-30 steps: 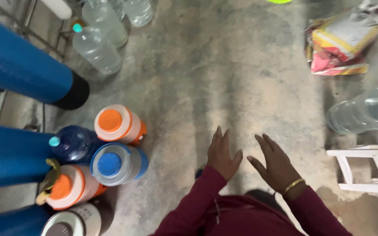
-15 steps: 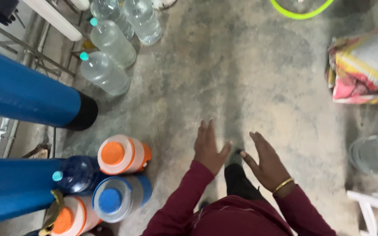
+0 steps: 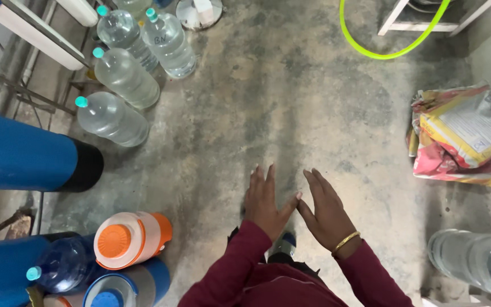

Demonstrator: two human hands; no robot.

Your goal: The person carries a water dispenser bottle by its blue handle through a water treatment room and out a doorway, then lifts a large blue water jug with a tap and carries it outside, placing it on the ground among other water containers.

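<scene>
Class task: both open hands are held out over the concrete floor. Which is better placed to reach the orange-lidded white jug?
Probably left: the left hand is nearer the orange-lidded white jug; the right hand would cross over.

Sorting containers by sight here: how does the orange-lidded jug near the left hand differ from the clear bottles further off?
The orange-lidded jug is opaque white and squat; the clear bottles are see-through, with small teal caps. The jug stands close to the left hand; the bottles cluster farther away by the blue cylinder. Both stand upright on the concrete floor.

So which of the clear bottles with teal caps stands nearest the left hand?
The lowest clear bottle, beside the blue cylinder; the others stand farther up.
</scene>
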